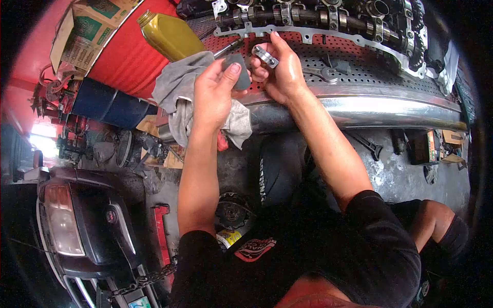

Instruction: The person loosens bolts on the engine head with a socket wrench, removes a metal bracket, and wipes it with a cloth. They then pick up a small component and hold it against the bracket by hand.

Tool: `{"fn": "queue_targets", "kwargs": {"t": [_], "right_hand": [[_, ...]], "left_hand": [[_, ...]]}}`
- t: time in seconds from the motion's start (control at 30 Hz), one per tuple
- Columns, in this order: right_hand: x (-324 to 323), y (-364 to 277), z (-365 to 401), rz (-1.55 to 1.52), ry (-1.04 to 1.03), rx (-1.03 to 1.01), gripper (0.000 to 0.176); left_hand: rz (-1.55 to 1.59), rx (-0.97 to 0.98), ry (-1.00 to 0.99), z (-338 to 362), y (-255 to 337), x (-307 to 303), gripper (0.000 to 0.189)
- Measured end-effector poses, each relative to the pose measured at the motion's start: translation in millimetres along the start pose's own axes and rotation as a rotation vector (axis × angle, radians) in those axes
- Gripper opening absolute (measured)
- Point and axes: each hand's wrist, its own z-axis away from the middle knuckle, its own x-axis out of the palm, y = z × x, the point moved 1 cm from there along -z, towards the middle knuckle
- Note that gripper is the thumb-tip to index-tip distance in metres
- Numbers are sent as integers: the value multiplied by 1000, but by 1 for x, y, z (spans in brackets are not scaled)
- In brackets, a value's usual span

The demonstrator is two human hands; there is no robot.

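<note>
Nearest the camera, two bare forearms run out of black short sleeves. The left hand [213, 97] is closed on a flat, matte grey abrasive block [239, 72], thumb pressed across its face, and a crumpled grey rag [177, 87] hangs soft and creased under the hand. Just beside it, the right hand [283, 76] pinches a small bearing cap [265, 56] between its fingertips. The cap is bright machined metal, a short bar with a hole at each end. Block and cap are close together above the near edge of the counter [390, 110]. That edge is a rounded, polished steel rim, and behind it the top is a red sheet punched with rows of small holes.

Past the rag, an olive-yellow plastic oil bottle [169, 35] lies on its side, smooth and glossy. Farthest back sits a dark, oily cylinder head [318, 18] with a lobed camshaft, a row of matching caps and a thin metal gasket along its edge.
</note>
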Motion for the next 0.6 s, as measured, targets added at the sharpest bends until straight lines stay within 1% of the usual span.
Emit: {"fn": "queue_targets", "kwargs": {"t": [0.1, 0.2, 0.3, 0.4, 0.5, 0.53, 0.6], "right_hand": [[9, 0, 3, 51, 52, -37, 47], [13, 0, 4, 71, 78, -26, 47], [3, 3, 0, 66, 15, -16, 47], [-1, 2, 0, -15, -19, 43, 49], [-4, 0, 0, -17, -62, 31, 49], [-4, -1, 1, -18, -82, 34, 49], [-4, -3, 5, -17, -124, 42, 49]], "left_hand": [[-99, 84, 26, -6, -10, -6, 17], [-165, 61, 111, -2, -2, -4, 15], [-229, 109, 127, 0, 5, 5, 16], [-216, 220, 174, 14, 12, 14, 23], [-222, 333, 246, 31, 2, 20, 30], [-263, 296, 259, 37, 2, 26, 23], [-286, 413, 157, 37, 4, 43, 19]]}}
